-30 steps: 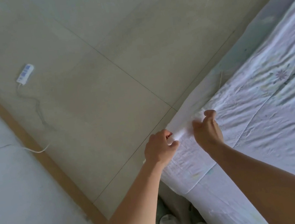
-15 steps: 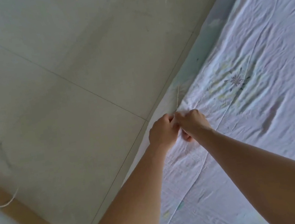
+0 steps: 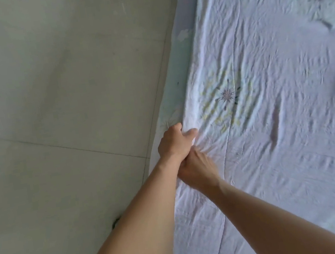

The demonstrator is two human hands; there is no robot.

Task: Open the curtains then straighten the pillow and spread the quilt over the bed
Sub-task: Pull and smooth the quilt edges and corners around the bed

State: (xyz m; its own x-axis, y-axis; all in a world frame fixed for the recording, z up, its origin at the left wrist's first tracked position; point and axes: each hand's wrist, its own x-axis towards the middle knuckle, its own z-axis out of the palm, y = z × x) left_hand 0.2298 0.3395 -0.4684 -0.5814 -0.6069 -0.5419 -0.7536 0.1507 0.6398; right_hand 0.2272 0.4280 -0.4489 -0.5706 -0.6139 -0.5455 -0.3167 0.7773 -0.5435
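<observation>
- head view: the quilt, white with faint flower prints, lies spread over the bed and fills the right side of the picture; it is creased all over, with a long seam running down it.
- the quilt's left edge runs along the side of the bed, where a pale blue-green strip of the bed shows between the quilt and the floor.
- the left hand is at that edge, fingers curled over the border and thumb pressed on top, grasping a bunch of the quilt; folds fan out from the grip toward a purple flower print.
- the right hand sits just behind and partly under the left wrist, touching it; its fingers are tucked into the gathered cloth and it appears to be grasping the quilt too, though the fingertips are hidden.
- both bare forearms reach in from the bottom of the picture, close together at the hands.
- the floor of large grey tiles with thin joints takes up the left side.
- a small dark mark lies on the floor beside the left forearm; what it is cannot be told.
</observation>
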